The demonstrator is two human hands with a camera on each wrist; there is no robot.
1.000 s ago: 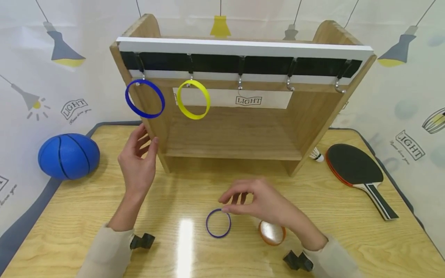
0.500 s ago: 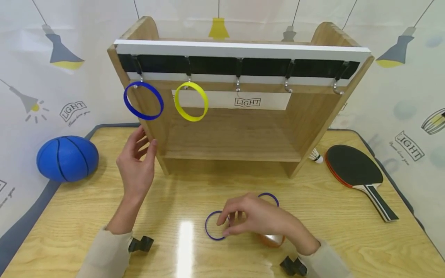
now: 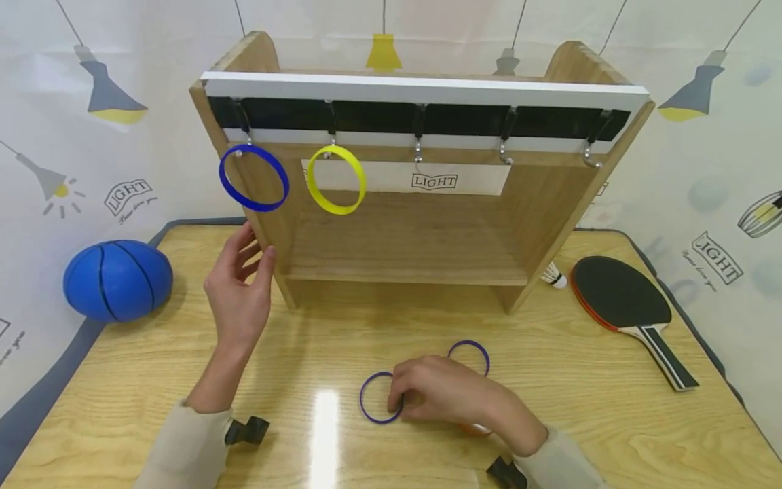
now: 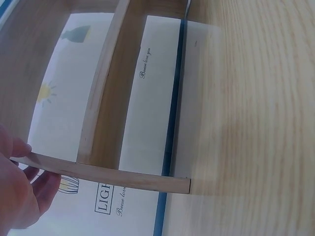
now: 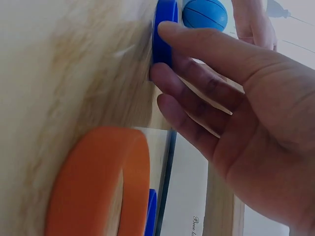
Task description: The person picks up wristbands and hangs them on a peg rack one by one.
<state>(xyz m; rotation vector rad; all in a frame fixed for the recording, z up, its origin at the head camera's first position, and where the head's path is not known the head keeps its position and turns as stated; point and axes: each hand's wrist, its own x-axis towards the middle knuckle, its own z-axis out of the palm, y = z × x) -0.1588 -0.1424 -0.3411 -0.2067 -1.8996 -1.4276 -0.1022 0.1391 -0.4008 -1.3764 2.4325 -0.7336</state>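
My left hand point(image 3: 239, 295) grips the left side panel point(image 4: 118, 176) of a wooden shelf point(image 3: 403, 238), thumb on one face and fingers on the other. Low over the table, my right hand point(image 3: 449, 390) pinches the edge of a blue wristband point(image 5: 162, 12) between thumb and fingertips. A second blue wristband point(image 3: 469, 341) lies just behind that hand. Beside it is an orange wristband point(image 5: 88, 177), mostly hidden under the right forearm in the head view. From the shelf's two leftmost hooks hang a blue wristband point(image 3: 267, 206) and a yellow wristband point(image 3: 345, 210).
Across the shelf's front runs a hook rail point(image 3: 373, 117); its three right hooks hold nothing. A blue ball point(image 3: 119, 280) sits at the left of the table. To the right are a shuttlecock point(image 3: 554, 276) and a table tennis bat point(image 3: 623, 292).
My right hand has come down and slightly toward me onto the near blue wristband, and its fingers have closed on the edge. The farther blue wristband has come into view. My left hand stays put.
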